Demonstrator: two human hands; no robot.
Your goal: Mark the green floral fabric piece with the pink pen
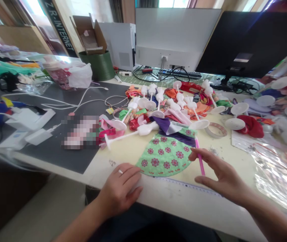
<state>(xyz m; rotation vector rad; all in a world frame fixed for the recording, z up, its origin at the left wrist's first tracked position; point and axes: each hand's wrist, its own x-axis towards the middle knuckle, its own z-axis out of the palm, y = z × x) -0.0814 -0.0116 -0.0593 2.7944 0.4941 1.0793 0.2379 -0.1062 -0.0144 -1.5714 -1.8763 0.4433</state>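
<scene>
My left hand (123,186), with a ring on one finger, rests at the table's front edge. Its fingers are loosely bent, fingertips by the left corner of a green flowered doll skirt (165,156). The skirt is spread out below a white doll-shaped form (146,129) lying on its side, with dark purple cloth between them. My right hand (219,173) is at the skirt's right side, thumb and fingers apart. A slim pink pen-like tool (200,163) lies by its fingers, not visibly gripped. A measuring tape (183,185) runs along the table edge.
Several white forms on round stands (159,97) crowd the back among colourful cloth. A tape roll (217,130) lies to the right, near clear plastic packaging (279,178). White chargers (30,117) and cables lie left. Monitors (176,33) stand behind.
</scene>
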